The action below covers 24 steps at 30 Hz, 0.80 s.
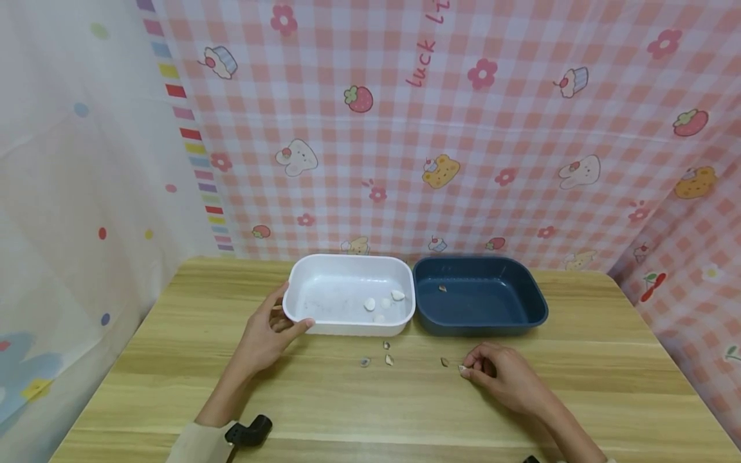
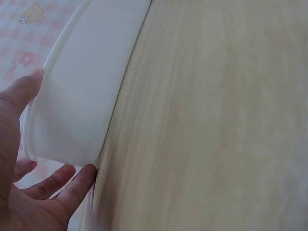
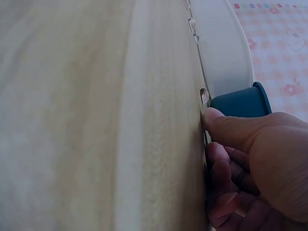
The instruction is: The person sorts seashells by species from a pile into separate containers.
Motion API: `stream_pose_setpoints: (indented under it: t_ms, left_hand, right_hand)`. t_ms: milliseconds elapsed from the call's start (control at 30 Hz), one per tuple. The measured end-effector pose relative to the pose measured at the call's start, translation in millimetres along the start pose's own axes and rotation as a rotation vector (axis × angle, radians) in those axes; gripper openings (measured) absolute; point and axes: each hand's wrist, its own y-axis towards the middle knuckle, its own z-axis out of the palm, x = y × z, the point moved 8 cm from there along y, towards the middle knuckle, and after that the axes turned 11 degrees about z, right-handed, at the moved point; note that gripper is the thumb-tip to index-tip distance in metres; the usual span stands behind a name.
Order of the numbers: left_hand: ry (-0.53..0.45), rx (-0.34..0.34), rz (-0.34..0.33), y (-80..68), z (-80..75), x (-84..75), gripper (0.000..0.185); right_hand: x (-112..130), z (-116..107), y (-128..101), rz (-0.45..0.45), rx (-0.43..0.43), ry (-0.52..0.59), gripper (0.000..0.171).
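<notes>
At the white plastic tray (image 1: 359,328), my left hand (image 1: 267,334) grips the near left corner, thumb on the front rim and fingers along the left end. In the left wrist view the thumb (image 2: 26,89) lies at the rim and fingertips meet the tray's end wall. My right hand (image 1: 509,379) pinches a small seashell (image 1: 462,368) between thumb and forefinger, low over the table in front of the dark blue tray (image 1: 480,330). Just left of it lies a brownish shell (image 1: 444,362). In the right wrist view the thumb largely hides the pinched shell.
Several pale shells (image 1: 369,304) lie in the white tray's right half. One brown shell (image 1: 442,289) is inside the blue tray, which stands right beside the white one. Three more, including a greyish shell (image 1: 365,362), lie on the wooden table (image 1: 370,418). Patterned cloth (image 1: 393,141) hangs behind.
</notes>
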Motion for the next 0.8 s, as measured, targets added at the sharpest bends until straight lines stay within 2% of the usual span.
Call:
stream_pose_setpoints:
  t_ms: [200,333,467,800]
  left_hand:
    - [-0.002,-0.002,-0.003,-0.5,0.0,1.0,0.098]
    - [0.0,-0.002,-0.006,-0.9,0.1,1.3,0.097]
    - [-0.003,-0.003,0.004,0.0,0.1,0.3,0.097]
    - [0.0,-0.009,0.004,0.8,-0.5,-1.3,0.097]
  right_hand:
    - [0.9,-0.1,0.0,-0.026,0.005,0.012,0.009]
    - [3.9,-2.0,-1.5,-0.098,-0.005,0.055,0.007]
    - [4.6,-4.8,-2.6,-0.151,-0.007,0.086,0.013]
    - [-1.4,-5.1,1.0,-0.061,0.054,0.088,0.011]
